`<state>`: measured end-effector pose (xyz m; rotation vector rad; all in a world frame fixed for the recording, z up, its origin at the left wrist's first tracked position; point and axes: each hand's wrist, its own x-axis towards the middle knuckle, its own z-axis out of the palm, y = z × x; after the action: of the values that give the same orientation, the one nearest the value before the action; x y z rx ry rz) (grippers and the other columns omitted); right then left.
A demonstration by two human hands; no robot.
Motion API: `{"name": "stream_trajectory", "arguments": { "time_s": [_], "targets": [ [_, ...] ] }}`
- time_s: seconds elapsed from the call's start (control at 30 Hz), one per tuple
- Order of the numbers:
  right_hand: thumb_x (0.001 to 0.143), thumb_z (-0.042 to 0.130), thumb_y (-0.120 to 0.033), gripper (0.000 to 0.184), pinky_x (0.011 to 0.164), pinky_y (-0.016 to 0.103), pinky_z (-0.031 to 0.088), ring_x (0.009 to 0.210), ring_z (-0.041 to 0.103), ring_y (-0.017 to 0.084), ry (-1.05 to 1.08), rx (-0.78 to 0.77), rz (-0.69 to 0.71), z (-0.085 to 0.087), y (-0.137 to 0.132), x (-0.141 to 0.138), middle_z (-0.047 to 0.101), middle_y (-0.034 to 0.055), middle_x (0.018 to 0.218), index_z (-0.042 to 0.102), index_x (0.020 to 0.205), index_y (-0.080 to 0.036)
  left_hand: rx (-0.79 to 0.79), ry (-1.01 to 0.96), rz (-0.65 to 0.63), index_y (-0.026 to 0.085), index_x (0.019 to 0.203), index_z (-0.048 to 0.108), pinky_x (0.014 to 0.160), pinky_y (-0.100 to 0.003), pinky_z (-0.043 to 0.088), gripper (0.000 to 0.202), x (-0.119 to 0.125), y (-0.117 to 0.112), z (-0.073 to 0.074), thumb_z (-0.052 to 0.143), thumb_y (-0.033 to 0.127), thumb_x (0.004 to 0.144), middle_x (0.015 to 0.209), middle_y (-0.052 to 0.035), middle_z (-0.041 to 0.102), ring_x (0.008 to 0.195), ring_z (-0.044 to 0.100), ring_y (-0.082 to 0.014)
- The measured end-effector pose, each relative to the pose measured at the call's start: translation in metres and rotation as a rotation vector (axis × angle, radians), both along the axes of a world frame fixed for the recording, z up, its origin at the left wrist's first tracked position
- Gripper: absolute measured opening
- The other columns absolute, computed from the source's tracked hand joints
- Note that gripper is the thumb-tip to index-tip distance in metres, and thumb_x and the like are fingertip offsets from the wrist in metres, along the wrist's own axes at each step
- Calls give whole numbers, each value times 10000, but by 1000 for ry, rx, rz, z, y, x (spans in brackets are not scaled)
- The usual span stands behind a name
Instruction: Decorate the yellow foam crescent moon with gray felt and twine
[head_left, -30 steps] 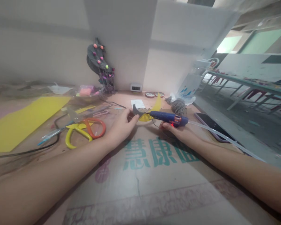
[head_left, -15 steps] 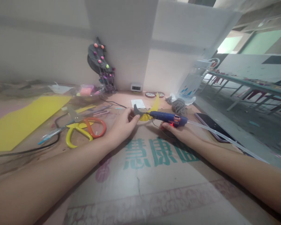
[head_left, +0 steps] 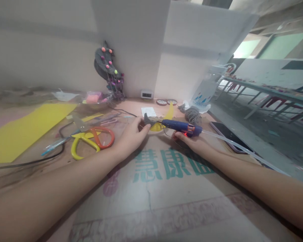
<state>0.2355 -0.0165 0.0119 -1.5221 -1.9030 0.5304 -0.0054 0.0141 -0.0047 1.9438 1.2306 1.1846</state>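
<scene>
My right hand [head_left: 185, 138] is closed around a blue hot glue gun [head_left: 178, 125], its small red light lit and a long clear glue stick [head_left: 229, 140] trailing from its back. The nozzle points left, against or just over a yellow crescent shape [head_left: 169, 113] partly covered with grey yarn [head_left: 147, 119]. Between thumb and fingers, my left hand [head_left: 138, 131] pinches the grey-wrapped end of that crescent. Whether the nozzle touches it I cannot tell.
Scissors with yellow and orange handles [head_left: 93, 143] lie left, beside a yellow sheet [head_left: 32, 131]. A grey yarn ball [head_left: 192, 116] and a phone [head_left: 231, 137] are at right. A decorated grey crescent [head_left: 104, 64] leans on the wall. Cardboard [head_left: 166, 201] covers the table.
The yellow crescent's upper tip has shifted slightly right and down. Both hands and the glue gun stay almost in place.
</scene>
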Motion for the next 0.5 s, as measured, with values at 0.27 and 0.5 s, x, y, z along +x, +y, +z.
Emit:
{"name": "stream_trajectory", "arguments": {
  "time_s": [0.27, 0.5],
  "targets": [
    [809, 556, -590, 350, 767, 416, 564, 807, 682, 265, 20, -18, -4, 0, 2, -3, 728, 31, 820, 671, 764, -262, 12, 14, 10, 182, 927, 572, 680, -296, 410, 150, 0, -1, 2, 520, 312, 874, 830, -23, 600, 776, 552, -181],
    [852, 540, -550, 335, 775, 381, 554, 808, 681, 229, 253, 100, 11, 14, -1, 4, 723, 48, 852, 671, 825, -243, -32, -46, -23, 190, 957, 580, 757, -320, 445, 159, 1, 1, 0, 525, 313, 871, 926, -39, 656, 850, 596, -197]
  ]
}}
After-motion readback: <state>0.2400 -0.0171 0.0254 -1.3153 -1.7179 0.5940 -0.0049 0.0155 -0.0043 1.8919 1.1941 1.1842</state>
